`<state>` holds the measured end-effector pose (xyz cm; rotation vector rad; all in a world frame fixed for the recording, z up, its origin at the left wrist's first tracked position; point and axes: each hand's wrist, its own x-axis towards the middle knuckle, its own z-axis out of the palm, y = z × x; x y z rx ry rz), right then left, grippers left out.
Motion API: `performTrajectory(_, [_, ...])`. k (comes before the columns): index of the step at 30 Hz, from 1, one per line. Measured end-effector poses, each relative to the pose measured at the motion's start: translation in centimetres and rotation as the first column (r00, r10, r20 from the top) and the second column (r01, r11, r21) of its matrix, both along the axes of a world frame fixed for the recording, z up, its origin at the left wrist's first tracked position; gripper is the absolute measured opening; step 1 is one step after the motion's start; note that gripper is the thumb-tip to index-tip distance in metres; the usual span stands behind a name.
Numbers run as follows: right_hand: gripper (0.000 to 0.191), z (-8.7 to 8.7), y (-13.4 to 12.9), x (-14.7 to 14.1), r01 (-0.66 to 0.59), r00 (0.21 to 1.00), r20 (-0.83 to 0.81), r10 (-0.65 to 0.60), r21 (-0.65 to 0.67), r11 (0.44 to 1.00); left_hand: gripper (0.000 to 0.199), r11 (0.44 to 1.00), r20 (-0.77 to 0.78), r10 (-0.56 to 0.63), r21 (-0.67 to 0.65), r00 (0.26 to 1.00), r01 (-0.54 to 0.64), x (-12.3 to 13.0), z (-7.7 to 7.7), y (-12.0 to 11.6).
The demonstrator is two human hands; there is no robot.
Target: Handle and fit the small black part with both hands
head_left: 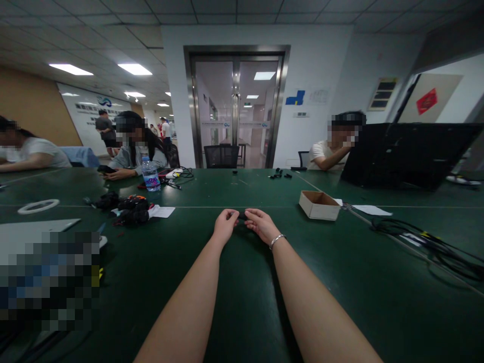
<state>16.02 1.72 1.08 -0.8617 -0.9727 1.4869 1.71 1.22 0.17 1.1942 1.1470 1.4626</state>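
Observation:
Both arms reach forward over the green table. Between my fingertips is a small black piece, too small and dark for me to tell its kind. My left hand pinches its left end, and my right hand, with a silver bracelet at the wrist, pinches its right end. The hands are a short way apart, just above or on the tabletop; I cannot tell which. Farther back on the table lie several similar small black pieces.
An open cardboard box stands to the right, near coiled black cables. A big black monitor is behind them. On the left are a water bottle, dark bundled gear and a white ring. Several people sit around the table.

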Motion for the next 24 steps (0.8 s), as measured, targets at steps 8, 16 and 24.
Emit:
performTrajectory(8, [0.021,0.05,-0.07,0.17,-0.057,0.998,-0.013,0.057,0.013,0.998,0.027,1.000,-0.002,-0.004,0.003,1.000,0.004,-0.17,0.07,-0.10])
performTrajectory(16, [0.029,0.05,-0.21,0.27,-0.078,0.996,-0.030,0.079,0.032,0.996,0.026,0.998,-0.038,0.059,0.029,0.998,-0.058,-0.03,-0.14,0.11])
performTrajectory(24, [0.030,-0.09,-0.05,0.24,-0.092,0.995,-0.022,0.093,0.045,0.995,0.030,0.997,-0.039,0.071,0.038,0.997,-0.070,0.01,-0.28,0.22])
